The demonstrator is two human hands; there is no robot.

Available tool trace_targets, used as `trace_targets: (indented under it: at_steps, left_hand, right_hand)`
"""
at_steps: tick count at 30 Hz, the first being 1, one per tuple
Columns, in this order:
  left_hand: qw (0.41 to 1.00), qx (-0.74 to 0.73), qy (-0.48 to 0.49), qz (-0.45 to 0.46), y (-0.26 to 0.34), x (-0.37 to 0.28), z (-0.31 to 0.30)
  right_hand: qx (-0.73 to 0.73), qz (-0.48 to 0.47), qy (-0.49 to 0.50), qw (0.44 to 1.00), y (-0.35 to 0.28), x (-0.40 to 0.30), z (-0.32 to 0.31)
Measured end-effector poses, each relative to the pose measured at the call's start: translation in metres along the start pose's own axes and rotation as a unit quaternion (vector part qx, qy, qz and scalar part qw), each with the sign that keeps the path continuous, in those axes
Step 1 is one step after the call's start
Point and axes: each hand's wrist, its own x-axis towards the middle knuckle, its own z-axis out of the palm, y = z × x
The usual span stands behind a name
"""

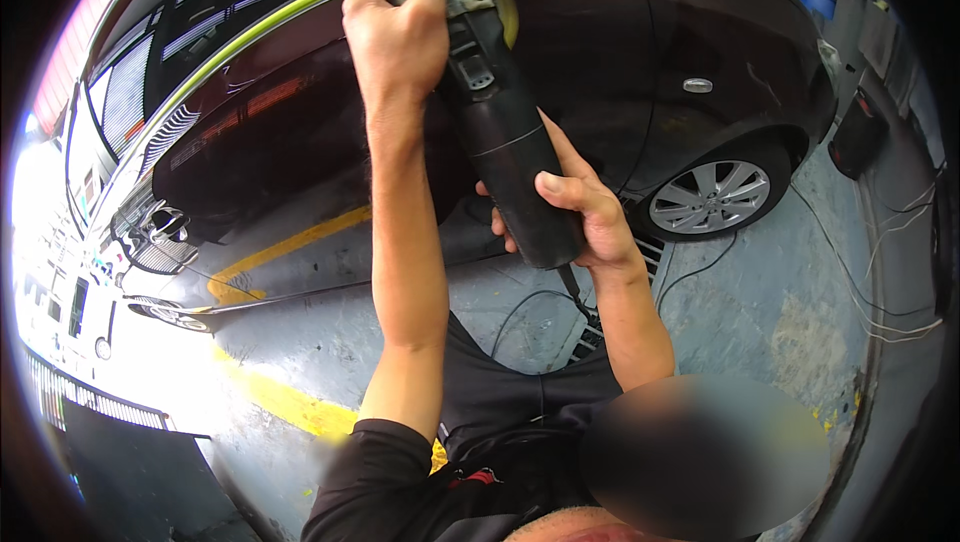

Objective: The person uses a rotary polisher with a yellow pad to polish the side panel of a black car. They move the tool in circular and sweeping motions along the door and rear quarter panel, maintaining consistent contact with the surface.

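A black corded car polisher (pixel 504 133) is held at a slant in front of the dark car door (pixel 585 46). My left hand (pixel 401 39) grips the polisher's head from above, thumb and fingers over its housing. Around the rear of the body my right hand (pixel 596 215) is closed, with the thumb on top and fingertips showing on the far side. A yellowish polishing pad (pixel 504 5) shows partly behind the head, at the upper door; whether it presses on the paint is hidden. Bright green masking tape (pixel 259 24) runs along the window line.
The polisher's cord (pixel 574 287) drops to the grey floor (pixel 757 309) near a metal drain grate (pixel 589 335). The front wheel (pixel 712 197) stands to the right. Pale cables (pixel 847 272) trail along the right wall. A yellow line (pixel 292 399) crosses the floor at left.
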Motion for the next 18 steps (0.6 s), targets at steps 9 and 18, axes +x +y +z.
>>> trace_targets:
  at_steps: [9, 18]
  left_hand:
    - [0.999, -0.006, 0.043, 0.007, -0.003, 0.0, -0.049]
    - [0.992, -0.027, 0.107, 0.059, -0.021, -0.022, -0.09]
  right_hand:
    - [-0.04, 0.017, -0.02, 0.999, 0.014, 0.023, 0.029]
    - [-0.148, -0.048, -0.077, 0.985, 0.05, 0.056, 0.017]
